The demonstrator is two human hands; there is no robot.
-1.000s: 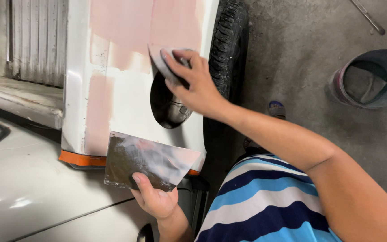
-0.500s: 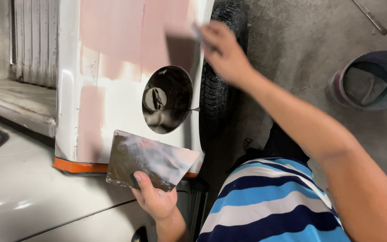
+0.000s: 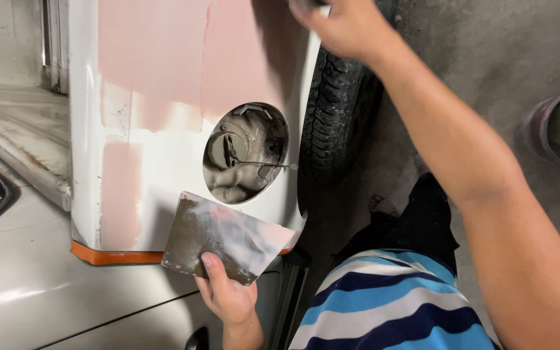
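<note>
Nearest the camera, the left hand (image 3: pixel 228 295) pinches the lower edge of a flat, dark rectangular mixing board smeared with pale filler (image 3: pixel 225 236), its grip clamped with the thumb on top and the fingers hidden beneath; the board tilts, held just in front of the bottom of the white vehicle body panel patched with pink filler (image 3: pixel 163 97). Behind the board is the round open fuel filler hole (image 3: pixel 246 152), with a cap and thin wire inside. An orange tape strip (image 3: pixel 115 256) runs along the panel's lower edge. Farther up, the right hand (image 3: pixel 348 26) reaches to the panel's top corner beside the black tyre (image 3: pixel 338 116); its grip seems closed on something pale, but the frame edge cuts it off, so I cannot tell what. A likely risk: the tilted board could slip from its thin pinch, or smear filler onto the silver bodywork (image 3: pixel 46 291) below.
</note>
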